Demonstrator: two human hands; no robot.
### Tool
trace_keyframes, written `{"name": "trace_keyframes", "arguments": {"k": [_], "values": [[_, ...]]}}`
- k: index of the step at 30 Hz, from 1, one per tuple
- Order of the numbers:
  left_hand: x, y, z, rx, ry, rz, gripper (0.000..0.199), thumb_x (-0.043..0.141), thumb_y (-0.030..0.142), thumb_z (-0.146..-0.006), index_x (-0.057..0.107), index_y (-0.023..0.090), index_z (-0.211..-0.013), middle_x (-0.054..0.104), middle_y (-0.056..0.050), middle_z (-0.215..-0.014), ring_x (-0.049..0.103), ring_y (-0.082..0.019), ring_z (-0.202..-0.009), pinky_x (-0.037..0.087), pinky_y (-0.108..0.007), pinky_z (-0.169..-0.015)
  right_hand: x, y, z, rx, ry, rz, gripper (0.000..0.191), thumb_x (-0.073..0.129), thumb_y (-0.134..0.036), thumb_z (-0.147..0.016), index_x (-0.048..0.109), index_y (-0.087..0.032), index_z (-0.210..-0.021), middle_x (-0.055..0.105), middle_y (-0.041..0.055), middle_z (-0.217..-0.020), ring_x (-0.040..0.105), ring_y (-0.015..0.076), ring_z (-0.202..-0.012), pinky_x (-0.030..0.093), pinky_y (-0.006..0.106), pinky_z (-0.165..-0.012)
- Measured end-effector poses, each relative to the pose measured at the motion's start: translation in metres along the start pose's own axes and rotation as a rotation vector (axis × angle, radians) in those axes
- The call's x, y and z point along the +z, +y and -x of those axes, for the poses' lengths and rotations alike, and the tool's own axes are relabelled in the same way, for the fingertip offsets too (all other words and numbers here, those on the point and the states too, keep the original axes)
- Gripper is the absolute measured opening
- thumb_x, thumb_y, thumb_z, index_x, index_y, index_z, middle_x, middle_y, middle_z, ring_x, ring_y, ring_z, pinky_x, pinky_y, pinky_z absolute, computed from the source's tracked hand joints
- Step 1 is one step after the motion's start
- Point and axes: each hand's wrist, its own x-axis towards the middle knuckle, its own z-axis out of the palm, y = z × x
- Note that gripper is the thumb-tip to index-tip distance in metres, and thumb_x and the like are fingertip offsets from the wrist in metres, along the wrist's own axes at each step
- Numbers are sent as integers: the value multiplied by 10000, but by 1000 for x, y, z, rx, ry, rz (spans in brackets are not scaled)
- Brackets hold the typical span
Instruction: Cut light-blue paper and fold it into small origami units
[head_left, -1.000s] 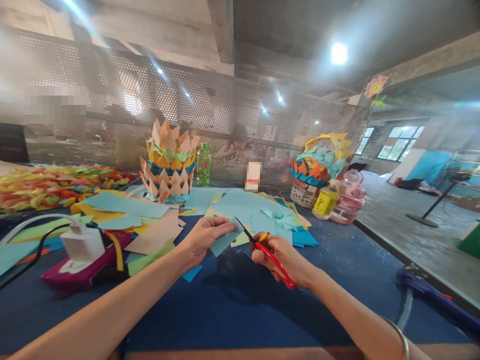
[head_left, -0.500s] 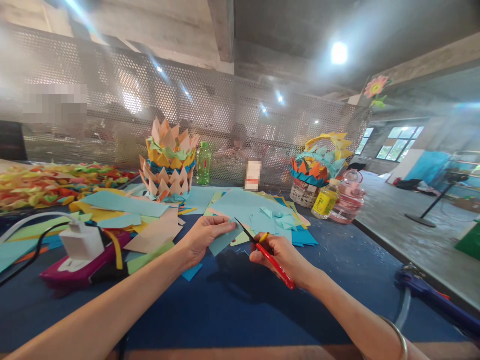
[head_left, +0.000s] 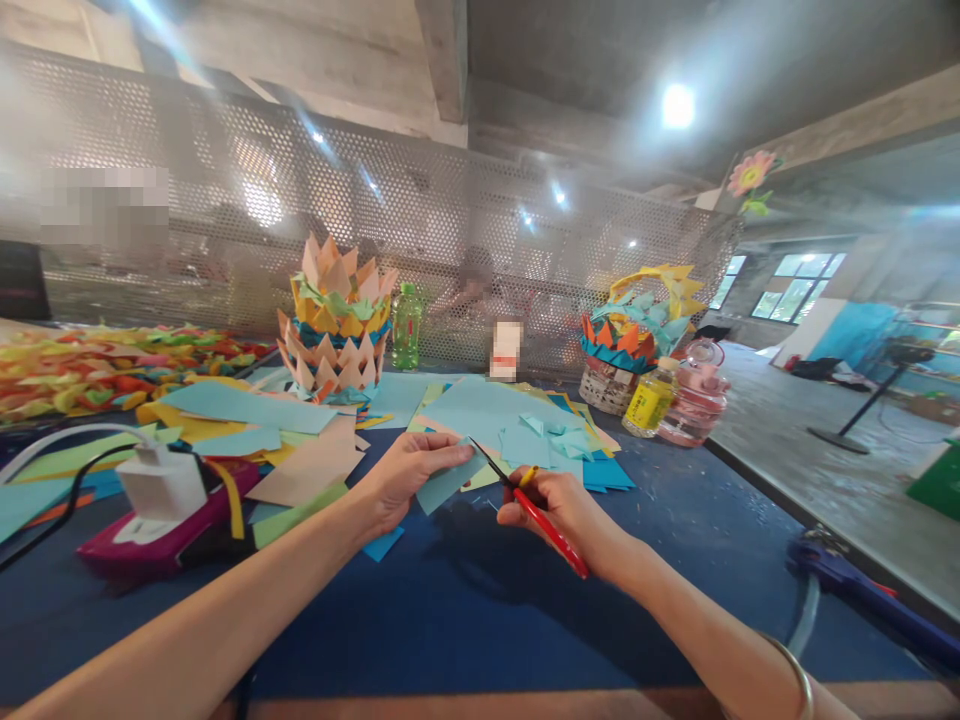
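Between thumb and fingers, my left hand (head_left: 416,475) pinches a small light-blue piece of paper (head_left: 448,484) above the dark blue table. My right hand (head_left: 559,510) grips a pair of scissors (head_left: 551,530) with red handles and dark blades. The blade tips point up and left and meet the paper's upper edge beside my left thumb. Behind both hands lie large light-blue sheets (head_left: 472,405) with folded light-blue paper pieces (head_left: 551,440) on top. A small bright-blue paper scrap (head_left: 384,544) rests below my left wrist.
At left are a purple power strip (head_left: 135,535) with a white charger (head_left: 161,490), loose coloured sheets and a heap of folded pieces (head_left: 112,370). Paper baskets (head_left: 337,330) and bottles (head_left: 649,400) stand toward the back. A dark blue glue gun (head_left: 847,580) lies at right.
Almost nothing differs. Both hands, the paper and the scissors keep nearly the same place, and the view shifts very slightly.
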Motion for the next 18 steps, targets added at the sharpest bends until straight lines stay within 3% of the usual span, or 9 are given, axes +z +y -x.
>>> {"name": "trace_keyframes", "arguments": {"k": [10,18], "values": [[-1,2,1,-5,-52,20,176,712,317,-635,679,144,-646,639,-17,-536,548,-91,-454,417,-187,-472,-3,-14,8,-88,16,205,387,557,-532,-744,475,-154,-727,343,-58,-585,262,71,-537,246,214,-495],[1,0,3,6,-111,12,189,712,309,-637,686,131,-694,673,-37,-631,578,-106,-529,425,-188,-521,-2,-17,10,-115,4,225,374,472,-528,-804,409,-171,-716,324,-60,-584,260,73,-535,238,218,-498]]}}
